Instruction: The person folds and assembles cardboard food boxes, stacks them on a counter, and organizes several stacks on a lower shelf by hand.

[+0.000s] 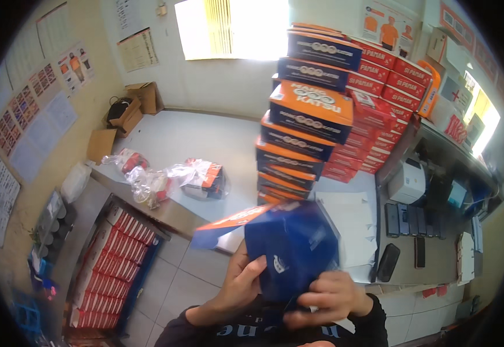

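Note:
A dark blue and orange cardboard box (298, 243) is held up before my body, with an orange-topped flap (231, 222) standing out to its left. My left hand (241, 284) grips the box's left side, thumb on the blue face and fingers behind it. At the near right corner, my right hand (330, 298) has its fingers curled against the lower edge, slightly blurred. The box's inside cannot be seen. Beyond it rises a tall stack of orange and blue boxes (309, 115) on the white table (205, 133).
Red boxes (373, 115) are piled behind the stack at right. Plastic-wrapped packs (204, 178) lie on the table. White sheets (347, 231) sit to the right, near a metal counter with a white printer (407, 180) and phones (389, 261). Red-white boxes (110, 260) fill a low bin at left.

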Available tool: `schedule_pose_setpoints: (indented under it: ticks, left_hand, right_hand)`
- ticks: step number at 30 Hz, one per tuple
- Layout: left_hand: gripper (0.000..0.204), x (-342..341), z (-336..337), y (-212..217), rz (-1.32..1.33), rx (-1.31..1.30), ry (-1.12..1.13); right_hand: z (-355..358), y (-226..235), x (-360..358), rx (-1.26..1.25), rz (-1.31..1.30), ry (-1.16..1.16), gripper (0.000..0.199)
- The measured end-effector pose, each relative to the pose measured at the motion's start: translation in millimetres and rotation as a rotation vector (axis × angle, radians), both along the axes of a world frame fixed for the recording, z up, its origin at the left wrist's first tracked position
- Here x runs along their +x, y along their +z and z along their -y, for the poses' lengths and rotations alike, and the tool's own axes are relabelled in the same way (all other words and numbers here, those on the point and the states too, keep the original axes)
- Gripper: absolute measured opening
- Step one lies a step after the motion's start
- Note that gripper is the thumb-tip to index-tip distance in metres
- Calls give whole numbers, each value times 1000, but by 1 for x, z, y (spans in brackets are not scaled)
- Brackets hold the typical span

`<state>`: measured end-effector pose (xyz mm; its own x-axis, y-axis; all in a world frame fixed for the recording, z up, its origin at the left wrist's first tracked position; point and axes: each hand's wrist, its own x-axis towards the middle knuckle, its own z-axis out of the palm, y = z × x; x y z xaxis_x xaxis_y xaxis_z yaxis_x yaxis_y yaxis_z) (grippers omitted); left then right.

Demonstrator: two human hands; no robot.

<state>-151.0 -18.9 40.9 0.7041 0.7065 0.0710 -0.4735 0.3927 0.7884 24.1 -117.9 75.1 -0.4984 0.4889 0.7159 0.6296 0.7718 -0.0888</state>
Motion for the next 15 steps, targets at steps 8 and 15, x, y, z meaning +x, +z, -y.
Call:
schedule_pose_setpoints:
  ticks: [8,15]
  left_hand:
    - [28,-19,-24,-5,-273,405,726]
    - [45,-114,-38,-37,-450,429,107]
  right_hand:
    - [-83,-21,-69,48,-314,-437,34]
    - [-87,-50,-104,-7,-267,-391,34]
